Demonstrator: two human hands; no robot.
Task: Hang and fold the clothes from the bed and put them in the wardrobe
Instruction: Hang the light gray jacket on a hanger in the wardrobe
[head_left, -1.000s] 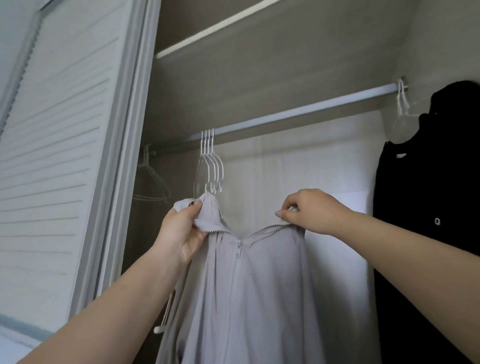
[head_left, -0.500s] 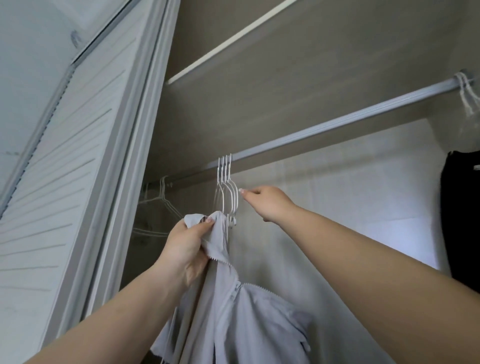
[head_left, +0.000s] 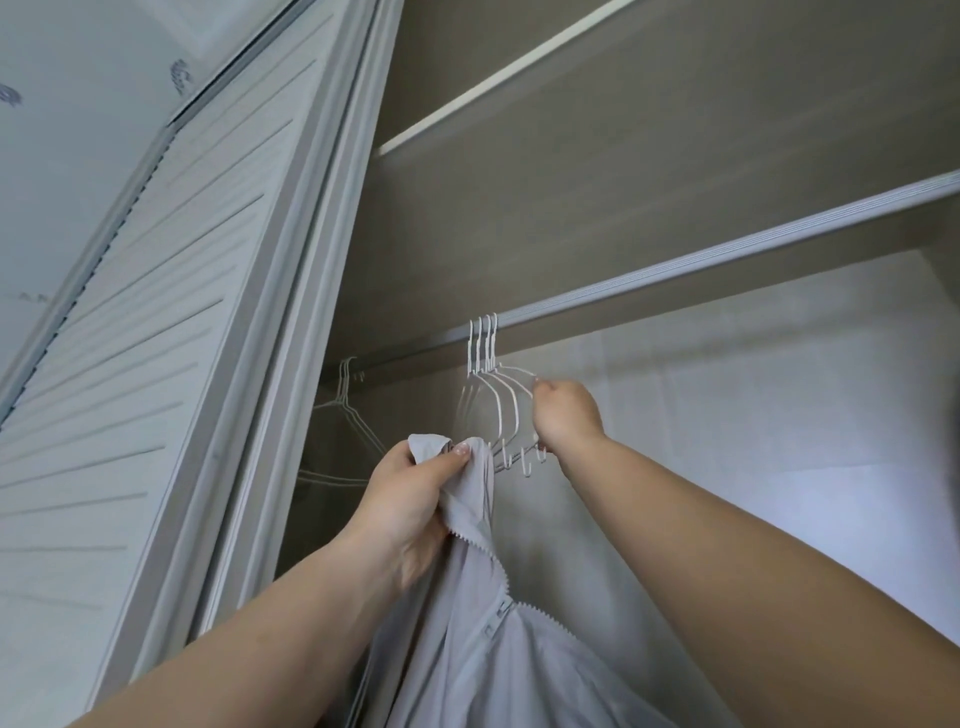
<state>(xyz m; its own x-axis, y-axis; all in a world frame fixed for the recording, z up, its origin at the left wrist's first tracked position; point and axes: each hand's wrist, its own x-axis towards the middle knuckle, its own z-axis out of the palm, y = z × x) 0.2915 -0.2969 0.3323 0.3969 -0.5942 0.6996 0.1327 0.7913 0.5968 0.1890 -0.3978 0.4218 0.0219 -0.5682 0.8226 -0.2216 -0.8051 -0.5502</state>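
Observation:
My left hand (head_left: 410, 506) grips the collar of a light grey zip-up garment (head_left: 498, 644) that hangs down below it, its zipper partly undone. Just above, a bunch of white wire hangers (head_left: 493, 395) hangs from the wardrobe rail (head_left: 727, 260). My right hand (head_left: 563, 415) reaches up and holds the rightmost hanger at its shoulder, fingers curled round the wire. The garment's lower part runs out of the frame.
Another pair of white hangers (head_left: 345, 410) hangs further left on the rail, close to the slatted sliding door (head_left: 156, 364). A shelf (head_left: 571, 130) spans the wardrobe above the rail. The pale back wall (head_left: 753, 415) lies behind the rail.
My right hand let go of the garment's collar, rose to the hangers and took hold of the rightmost one. The view tilted upward. My left hand kept its grip on the collar.

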